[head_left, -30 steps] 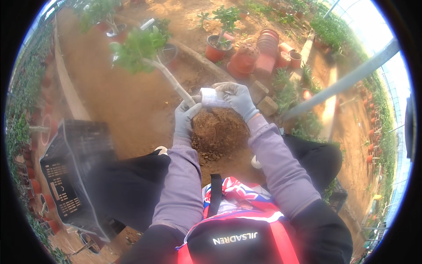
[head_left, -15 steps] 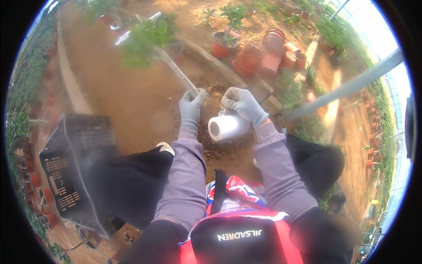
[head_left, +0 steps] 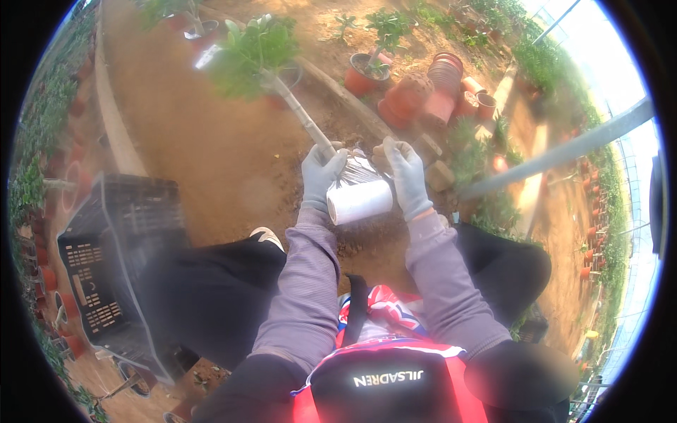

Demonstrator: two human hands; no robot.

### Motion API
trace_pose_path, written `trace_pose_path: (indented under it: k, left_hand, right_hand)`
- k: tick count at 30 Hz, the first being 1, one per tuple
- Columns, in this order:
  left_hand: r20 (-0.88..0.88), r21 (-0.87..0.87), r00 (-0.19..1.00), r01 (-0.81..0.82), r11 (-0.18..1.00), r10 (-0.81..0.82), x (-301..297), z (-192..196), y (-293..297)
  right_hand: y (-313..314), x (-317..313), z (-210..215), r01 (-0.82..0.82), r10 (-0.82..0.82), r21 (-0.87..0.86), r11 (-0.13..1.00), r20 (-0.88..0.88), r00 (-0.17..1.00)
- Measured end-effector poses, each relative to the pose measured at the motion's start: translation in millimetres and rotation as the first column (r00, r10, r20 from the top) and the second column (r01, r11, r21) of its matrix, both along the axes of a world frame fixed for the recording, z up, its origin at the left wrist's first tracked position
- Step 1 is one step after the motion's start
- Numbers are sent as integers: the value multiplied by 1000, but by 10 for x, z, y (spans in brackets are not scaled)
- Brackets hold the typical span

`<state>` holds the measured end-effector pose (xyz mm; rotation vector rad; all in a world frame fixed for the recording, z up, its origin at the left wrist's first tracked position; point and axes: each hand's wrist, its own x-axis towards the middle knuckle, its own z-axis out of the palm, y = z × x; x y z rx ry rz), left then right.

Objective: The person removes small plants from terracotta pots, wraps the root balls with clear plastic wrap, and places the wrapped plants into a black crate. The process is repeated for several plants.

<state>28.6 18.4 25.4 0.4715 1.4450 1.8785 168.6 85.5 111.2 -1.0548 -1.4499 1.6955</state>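
Here each gloved hand's grip, left hand (head_left: 322, 176) and right hand (head_left: 407, 175), closes round the white roll (head_left: 360, 200).

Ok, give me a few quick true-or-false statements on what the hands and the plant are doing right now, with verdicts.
1. Both hands wear grey gloves. True: the left hand and right hand are both gloved.
2. The white roll lies on the ground. False: it is held up between the two hands.
3. The plant's stem runs up and left from the left hand to a leafy top. True.
4. The black crate sits on the person's right. False: it is on their left, beside the knee.
5. Terracotta pots are stacked on the soil beyond the hands. True.
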Motion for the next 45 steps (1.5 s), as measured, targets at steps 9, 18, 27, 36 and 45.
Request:
trace_pose_path:
  k: [9,18,27,36,45]
  left_hand:
    - [78,75,991,-112,991,106,-58,82,35]
    - [169,100,984,38,994,-55,-40,76,71]
    - [-514,110,841,-135,985,173,-94,-10,316]
    - [169,23,978,-131,991,126,-16,436,217]
    - [19,-89,999,-29,996,31,30,542,255]
  right_hand:
    - [-430,590,-449,-480,449,-155,864,-195,872]
    - [207,206,-779,-294,333,-159,943,368,868]
    - [65,8,-320,-162,147,-20,987,-314,938]
    - [-624,324,-307,-442,410,-77,894,543,733]
    - [-162,-123,-242,123,-26,298,947,-309,951]
